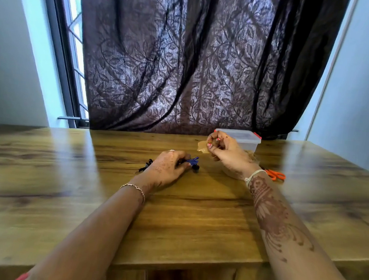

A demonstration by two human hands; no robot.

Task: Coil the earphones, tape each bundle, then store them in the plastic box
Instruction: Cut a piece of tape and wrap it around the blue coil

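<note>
Your left hand (168,165) rests on the wood-grain worktop (195,220) near its middle, fingers curled around a small blue earphone bundle (192,161) and holding it down. The bundle's long axis slants from your fingers toward the far right corner, and a round black earbud (195,168) sits at its near end. Thin black earphone cable (145,166) pokes out on the hand's left side. Your right hand (227,153), raised further back, pinches a glossy, translucent brownish strip of tape (202,147) between thumb and fingertips. Behind it, at the far edge, stands a clear rectangular plastic box (246,140) with red lid clips. Orange-handled scissors (276,175) lie beside your right wrist.
</note>
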